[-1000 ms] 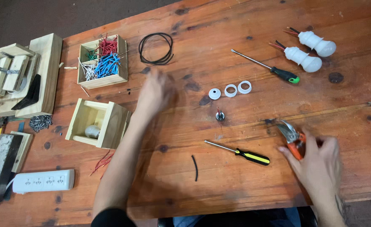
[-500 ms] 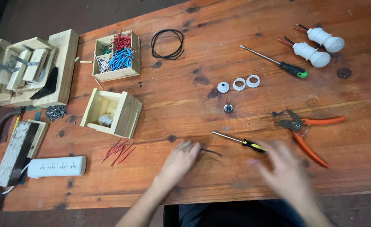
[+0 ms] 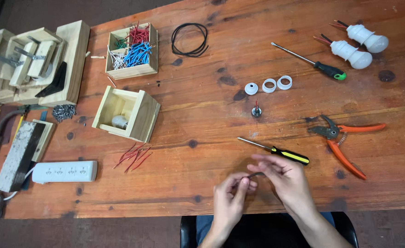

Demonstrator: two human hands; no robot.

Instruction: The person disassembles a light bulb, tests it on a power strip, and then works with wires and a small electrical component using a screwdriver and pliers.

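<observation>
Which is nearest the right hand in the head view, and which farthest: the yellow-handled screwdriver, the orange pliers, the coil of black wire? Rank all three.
Measured from the right hand:
1. Yellow-handled screwdriver, just above the fingers.
2. Orange pliers, up and to the right.
3. Coil of black wire, at the table's far side.

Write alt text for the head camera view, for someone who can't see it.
Two bare hands, the left hand and the right hand, hold a short black wire between them at the near edge of a wooden table. Just beyond lie a yellow-handled screwdriver and orange pliers; wooden boxes of coloured wires sit further left.
</observation>
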